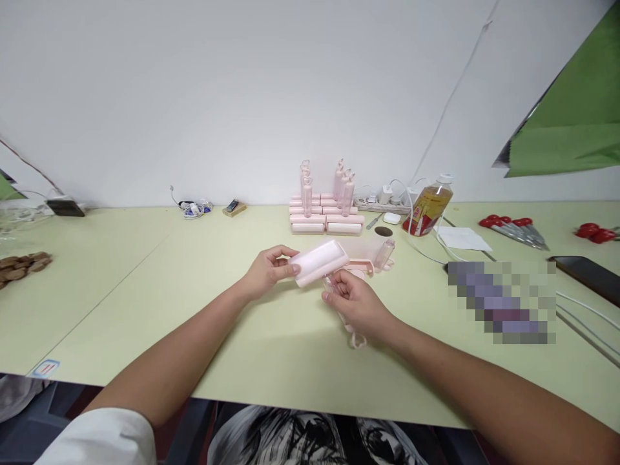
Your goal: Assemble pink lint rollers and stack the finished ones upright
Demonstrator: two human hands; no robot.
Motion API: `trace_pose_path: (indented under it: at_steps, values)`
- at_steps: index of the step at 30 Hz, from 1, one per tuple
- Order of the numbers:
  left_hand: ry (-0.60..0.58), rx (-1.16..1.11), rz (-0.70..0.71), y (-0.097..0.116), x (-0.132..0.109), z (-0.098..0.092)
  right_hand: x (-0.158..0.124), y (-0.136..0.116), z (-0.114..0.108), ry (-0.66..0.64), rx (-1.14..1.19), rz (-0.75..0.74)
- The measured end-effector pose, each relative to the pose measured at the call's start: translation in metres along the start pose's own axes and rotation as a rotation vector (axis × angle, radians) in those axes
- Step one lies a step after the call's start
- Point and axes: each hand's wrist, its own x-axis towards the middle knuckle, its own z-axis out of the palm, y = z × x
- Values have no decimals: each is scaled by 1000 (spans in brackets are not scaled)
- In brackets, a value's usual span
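A pale pink lint roller [320,261] is held over the table, its white roll facing up and tilted. At its left end, my left hand [269,271] pinches the head between thumb and fingers. My right hand [356,298] closes round the clear handle below the head, and a pink loop [358,341] hangs from the handle's end. Just behind lie a loose pink cover [362,265] and a clear pink handle [385,254]. Farther back, several pink lint rollers [309,224] stand in two rows, with upright handles [347,196] among them.
To the right stand a drink bottle [429,205], a power strip [380,205] with white cables, a paper sheet [464,238], red-handled tools [516,230] and a black phone [588,278]. A cable bundle [195,208] and brown pieces [22,266] are at left. A wall closes off the back.
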Motion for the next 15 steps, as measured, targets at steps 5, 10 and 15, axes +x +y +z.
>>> trace_pose_path:
  at_steps: [5,10,15]
  values:
    - [-2,432,235,9,-6,1,4,-6,1,21,66,63]
    - [-92,1066,876,29,-37,37,3,-18,1,41,276,78]
    - [-334,1298,977,20,-53,77,-8,-32,7,-29,554,115]
